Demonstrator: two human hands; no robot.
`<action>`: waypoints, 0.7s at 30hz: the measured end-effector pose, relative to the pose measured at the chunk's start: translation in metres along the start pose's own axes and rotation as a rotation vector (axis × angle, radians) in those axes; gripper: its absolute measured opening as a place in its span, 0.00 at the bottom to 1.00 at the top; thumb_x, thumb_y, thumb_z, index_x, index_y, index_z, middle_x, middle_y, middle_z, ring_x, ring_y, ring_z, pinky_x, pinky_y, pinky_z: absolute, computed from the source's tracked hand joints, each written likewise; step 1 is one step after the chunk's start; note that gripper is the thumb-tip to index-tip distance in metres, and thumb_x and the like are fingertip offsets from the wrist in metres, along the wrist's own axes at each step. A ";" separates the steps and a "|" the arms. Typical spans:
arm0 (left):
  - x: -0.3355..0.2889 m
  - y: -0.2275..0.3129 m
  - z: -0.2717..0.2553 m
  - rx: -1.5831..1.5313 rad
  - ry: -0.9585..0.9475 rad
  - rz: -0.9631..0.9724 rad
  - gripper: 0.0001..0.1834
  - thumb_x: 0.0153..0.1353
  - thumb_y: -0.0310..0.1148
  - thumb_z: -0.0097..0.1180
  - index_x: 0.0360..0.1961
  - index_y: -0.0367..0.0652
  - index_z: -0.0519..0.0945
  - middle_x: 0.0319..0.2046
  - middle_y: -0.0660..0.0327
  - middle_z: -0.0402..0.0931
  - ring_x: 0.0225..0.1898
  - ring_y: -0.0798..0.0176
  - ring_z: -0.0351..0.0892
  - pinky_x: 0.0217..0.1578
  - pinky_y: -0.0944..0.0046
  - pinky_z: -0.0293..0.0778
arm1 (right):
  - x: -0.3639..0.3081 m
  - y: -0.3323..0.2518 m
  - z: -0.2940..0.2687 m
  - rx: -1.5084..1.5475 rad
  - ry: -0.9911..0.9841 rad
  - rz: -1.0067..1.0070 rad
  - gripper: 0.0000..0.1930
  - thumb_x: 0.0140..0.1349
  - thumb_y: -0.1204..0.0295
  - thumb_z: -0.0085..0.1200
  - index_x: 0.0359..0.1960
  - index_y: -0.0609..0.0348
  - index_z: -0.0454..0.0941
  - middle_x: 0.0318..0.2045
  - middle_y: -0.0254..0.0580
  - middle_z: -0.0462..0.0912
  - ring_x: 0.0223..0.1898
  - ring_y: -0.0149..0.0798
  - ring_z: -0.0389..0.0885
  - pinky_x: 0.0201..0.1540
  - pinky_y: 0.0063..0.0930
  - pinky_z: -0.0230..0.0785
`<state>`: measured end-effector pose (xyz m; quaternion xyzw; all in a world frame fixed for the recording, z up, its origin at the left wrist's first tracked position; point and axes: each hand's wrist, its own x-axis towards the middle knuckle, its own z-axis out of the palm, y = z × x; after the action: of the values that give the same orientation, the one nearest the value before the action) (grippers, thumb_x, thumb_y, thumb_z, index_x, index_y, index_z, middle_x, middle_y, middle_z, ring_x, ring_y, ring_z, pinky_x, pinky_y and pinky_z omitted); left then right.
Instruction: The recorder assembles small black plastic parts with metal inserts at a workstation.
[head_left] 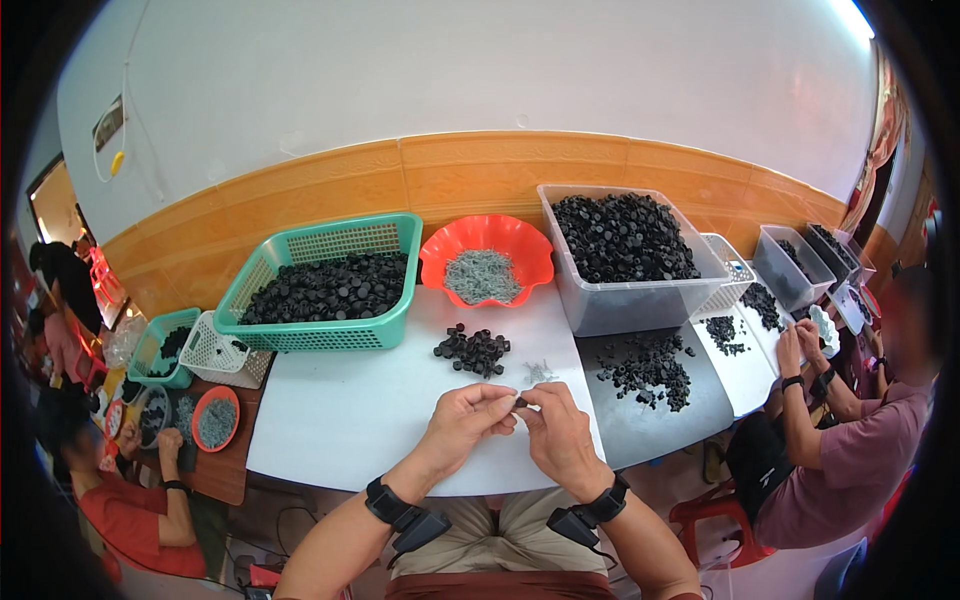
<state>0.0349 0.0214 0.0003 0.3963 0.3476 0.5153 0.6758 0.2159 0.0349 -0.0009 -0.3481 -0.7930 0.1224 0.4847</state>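
My left hand (466,424) and my right hand (562,432) meet over the front of the white tabletop. Between their fingertips is a small dark plastic part (520,403), mostly hidden by the fingers. Both hands are closed in a pinch on it. Just beyond them lies a little heap of thin grey metal pieces (540,372). A loose pile of short black round caps (472,351) sits farther off, slightly to the left.
Behind the piles stand a green basket of black caps (372,333), a red scalloped bowl of grey metal pieces (434,262) and a clear bin of black parts (640,305). More black parts (650,372) lie on a dark board at right. Seated people (850,450) work on both sides.
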 end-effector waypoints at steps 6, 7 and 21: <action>-0.003 0.002 -0.008 0.253 0.227 0.161 0.14 0.67 0.30 0.63 0.49 0.33 0.82 0.39 0.58 0.85 0.36 0.69 0.83 0.41 0.68 0.80 | -0.002 0.004 -0.002 0.286 0.027 0.180 0.08 0.67 0.80 0.56 0.46 0.64 0.74 0.42 0.45 0.76 0.29 0.37 0.81 0.28 0.27 0.79; -0.004 0.005 -0.010 0.257 0.231 0.160 0.14 0.67 0.30 0.63 0.49 0.33 0.82 0.39 0.58 0.85 0.36 0.69 0.83 0.41 0.68 0.80 | -0.001 0.002 -0.003 0.368 0.004 0.235 0.05 0.71 0.79 0.53 0.45 0.66 0.74 0.43 0.42 0.74 0.28 0.29 0.79 0.28 0.22 0.79; 0.021 0.027 -0.024 1.402 0.269 0.520 0.15 0.57 0.26 0.65 0.46 0.36 0.84 0.44 0.54 0.83 0.41 0.53 0.84 0.44 0.58 0.79 | -0.005 0.007 -0.005 0.685 0.033 0.403 0.07 0.72 0.76 0.52 0.46 0.68 0.74 0.43 0.39 0.74 0.29 0.25 0.78 0.29 0.22 0.80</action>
<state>0.0070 0.0499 0.0128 0.7357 0.5686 0.3605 0.0744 0.2248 0.0363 -0.0053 -0.3170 -0.6141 0.4668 0.5518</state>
